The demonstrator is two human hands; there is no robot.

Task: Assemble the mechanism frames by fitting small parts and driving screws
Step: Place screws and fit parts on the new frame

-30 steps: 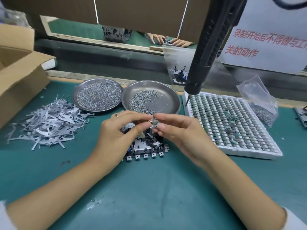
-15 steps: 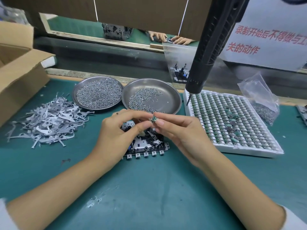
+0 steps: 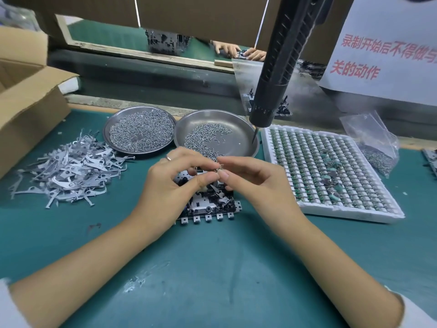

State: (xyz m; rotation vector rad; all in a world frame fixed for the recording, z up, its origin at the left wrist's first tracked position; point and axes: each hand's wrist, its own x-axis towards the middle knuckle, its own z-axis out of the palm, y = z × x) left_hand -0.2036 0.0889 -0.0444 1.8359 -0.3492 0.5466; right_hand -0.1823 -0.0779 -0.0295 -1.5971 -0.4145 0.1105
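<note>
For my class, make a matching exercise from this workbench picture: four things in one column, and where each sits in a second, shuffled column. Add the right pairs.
Things
1. fuller screw dish
2. stamped metal levers
3. white parts tray
4. mechanism frame

Places
A. right of the hands
B. under the hands
C. loose pile on the mat, far left
D. left of the other dish

Pairs: 1-D, 2-C, 3-A, 4-B
</note>
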